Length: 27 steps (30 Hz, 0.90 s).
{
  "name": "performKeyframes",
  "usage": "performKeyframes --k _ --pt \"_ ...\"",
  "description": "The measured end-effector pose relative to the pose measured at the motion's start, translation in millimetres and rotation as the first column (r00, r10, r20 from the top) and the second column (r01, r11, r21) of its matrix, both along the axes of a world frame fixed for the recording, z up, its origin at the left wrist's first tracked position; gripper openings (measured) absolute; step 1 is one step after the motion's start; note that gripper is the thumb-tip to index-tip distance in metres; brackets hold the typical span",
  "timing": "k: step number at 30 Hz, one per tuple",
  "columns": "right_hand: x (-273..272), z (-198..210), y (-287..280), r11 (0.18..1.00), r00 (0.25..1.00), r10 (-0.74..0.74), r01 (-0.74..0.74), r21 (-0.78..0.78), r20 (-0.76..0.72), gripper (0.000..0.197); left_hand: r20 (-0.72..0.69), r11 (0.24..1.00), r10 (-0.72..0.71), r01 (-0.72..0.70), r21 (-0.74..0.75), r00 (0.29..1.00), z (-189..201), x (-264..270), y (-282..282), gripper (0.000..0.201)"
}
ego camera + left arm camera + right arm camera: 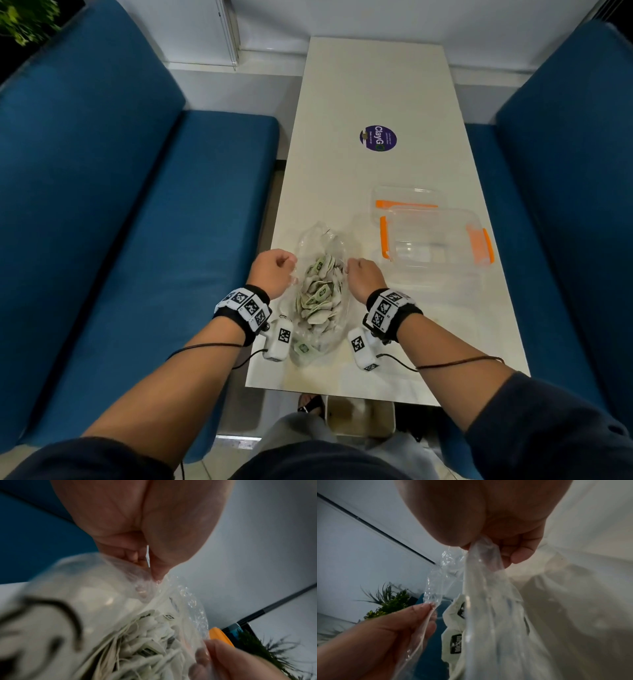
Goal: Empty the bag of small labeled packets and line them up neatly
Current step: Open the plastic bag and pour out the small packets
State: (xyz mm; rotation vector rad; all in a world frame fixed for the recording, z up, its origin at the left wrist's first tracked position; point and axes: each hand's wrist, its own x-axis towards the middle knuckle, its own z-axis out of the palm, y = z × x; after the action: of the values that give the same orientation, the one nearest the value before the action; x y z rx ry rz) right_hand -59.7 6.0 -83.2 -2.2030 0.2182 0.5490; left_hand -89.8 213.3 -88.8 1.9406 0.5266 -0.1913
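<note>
A clear plastic bag (323, 240) lies on the white table (370, 85) near its front edge, full of several small white packets (320, 291) with green and black labels. My left hand (274, 270) pinches the bag's left side, and my right hand (363, 274) pinches its right side, so the plastic is spread between them. In the left wrist view my thumb and fingers (154, 569) clamp the film above the packets (150, 642). The right wrist view shows my fingers (513, 553) gripping bunched plastic (481, 574), with labelled packets (455, 642) below.
A clear plastic container (435, 243) with orange clips stands right of the bag, its lid (407, 198) lying behind it. A purple round sticker (378, 137) marks the table's middle. Blue benches (120, 205) flank the table on both sides.
</note>
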Motion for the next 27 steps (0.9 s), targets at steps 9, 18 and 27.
performKeyframes --k 9,18,27 --pt "1 3 -5 0.986 0.987 0.143 -0.149 -0.079 -0.073 0.033 -0.011 0.965 -0.193 0.192 0.179 0.981 7 -2 14 0.018" --pt "-36 40 -17 0.938 0.910 0.343 -0.319 -0.133 0.233 0.064 -0.164 0.852 -0.418 0.448 0.271 0.894 7 -44 17 0.046" --pt "-7 15 20 0.752 0.766 0.638 -0.594 -0.286 0.087 0.049 -0.134 0.885 -0.346 0.370 0.284 0.929 0 -42 12 0.054"
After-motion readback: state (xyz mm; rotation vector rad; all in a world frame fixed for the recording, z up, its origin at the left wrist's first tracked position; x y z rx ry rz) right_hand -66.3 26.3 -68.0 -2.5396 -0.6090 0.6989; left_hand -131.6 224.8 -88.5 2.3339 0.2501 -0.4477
